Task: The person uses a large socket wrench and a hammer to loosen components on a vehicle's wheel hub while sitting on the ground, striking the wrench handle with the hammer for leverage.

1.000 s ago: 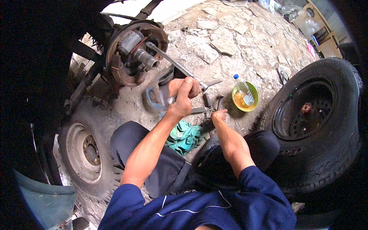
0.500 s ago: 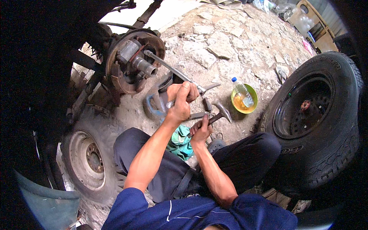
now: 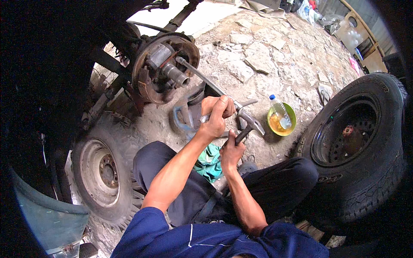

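Observation:
My left hand [image 3: 216, 114] is closed around the T-handle end of a long metal socket wrench [image 3: 206, 81]. The wrench's far end rests against the rusty wheel hub assembly [image 3: 165, 69], beside its protruding spindle [image 3: 176, 75]. In my right hand [image 3: 232, 154] is a hammer [image 3: 251, 122], gripped by its dark handle. The hammer head is right by the handle end of the wrench; whether they touch I cannot tell. Below my hands, a green cloth [image 3: 209, 163] lies between my legs.
A green bowl [image 3: 294, 117] with amber liquid and a clear bottle [image 3: 280, 111] stands to the right. Large tires lie at right [image 3: 357, 146] and left [image 3: 103, 172]. A blue-edged container [image 3: 183, 122] sits beneath the hub. The ground [image 3: 258, 51] is broken stone.
The hammer has come up close to the wrench's handle end, where a gap showed before. My left hand keeps its grip on the wrench. The whole view has shifted slightly.

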The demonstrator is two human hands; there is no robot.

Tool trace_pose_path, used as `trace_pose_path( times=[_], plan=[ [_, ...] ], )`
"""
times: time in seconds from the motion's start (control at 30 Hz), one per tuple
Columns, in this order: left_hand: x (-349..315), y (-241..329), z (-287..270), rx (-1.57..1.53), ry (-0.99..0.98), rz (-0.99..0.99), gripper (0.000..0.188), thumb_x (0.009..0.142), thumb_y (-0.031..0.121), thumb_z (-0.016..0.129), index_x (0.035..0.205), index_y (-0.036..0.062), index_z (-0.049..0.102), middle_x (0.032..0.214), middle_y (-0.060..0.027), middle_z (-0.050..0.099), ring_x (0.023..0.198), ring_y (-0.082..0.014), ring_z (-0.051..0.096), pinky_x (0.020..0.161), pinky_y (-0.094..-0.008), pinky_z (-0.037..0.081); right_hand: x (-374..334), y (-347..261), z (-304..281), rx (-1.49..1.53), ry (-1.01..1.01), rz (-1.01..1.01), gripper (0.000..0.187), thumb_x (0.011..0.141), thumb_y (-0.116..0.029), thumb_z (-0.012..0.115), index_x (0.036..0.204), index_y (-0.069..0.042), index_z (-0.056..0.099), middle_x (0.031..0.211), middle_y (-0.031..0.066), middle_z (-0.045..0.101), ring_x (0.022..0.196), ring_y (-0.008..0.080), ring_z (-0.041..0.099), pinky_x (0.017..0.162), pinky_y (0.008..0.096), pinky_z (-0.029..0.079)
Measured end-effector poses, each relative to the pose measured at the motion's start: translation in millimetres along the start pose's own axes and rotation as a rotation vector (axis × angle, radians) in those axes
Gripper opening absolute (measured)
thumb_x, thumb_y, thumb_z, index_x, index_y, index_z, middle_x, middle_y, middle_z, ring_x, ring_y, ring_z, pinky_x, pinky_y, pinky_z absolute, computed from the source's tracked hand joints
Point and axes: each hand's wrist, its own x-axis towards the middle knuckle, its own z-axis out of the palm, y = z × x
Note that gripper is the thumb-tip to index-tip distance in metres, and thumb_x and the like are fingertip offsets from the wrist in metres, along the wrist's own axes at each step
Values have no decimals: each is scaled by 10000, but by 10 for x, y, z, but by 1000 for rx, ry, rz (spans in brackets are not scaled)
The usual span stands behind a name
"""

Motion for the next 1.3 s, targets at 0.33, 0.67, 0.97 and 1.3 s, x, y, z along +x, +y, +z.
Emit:
trace_pose_path(
  times=[0.33,0.67,0.97,1.3],
  plan=[
    [20,49,-10,4,4,4,511,989,229,335,505,65,316,467,-15,264,444,-141,259,481,-318,281,57,51,-12,-20,5,-176,386,943,-259,584,621,-79,471,481,-10,409,361,88,380,339,274,291],
    [16,-19,-58,-20,-10,10,528,999,258,329,508,65,323,464,-23,273,442,-148,250,489,-320,277,151,82,4,-25,-6,-165,431,934,-268,588,570,-88,442,493,5,448,384,102,409,364,287,300],
    [-3,-13,-19,-55,31,-35,510,997,238,334,514,81,291,480,-22,255,456,-148,260,507,-324,285,1436,1164,-410,-361,771,339,391,824,-298,648,847,92,659,823,244,678,739,384,657,675,472,498],
    [18,12,9,-83,8,-59,484,1000,251,318,547,86,269,502,-14,228,482,-152,230,529,-332,270,1887,1462,-774,-664,763,621,645,745,-225,694,1256,51,415,1070,265,628,963,405,629,862,460,489]
  ],
)
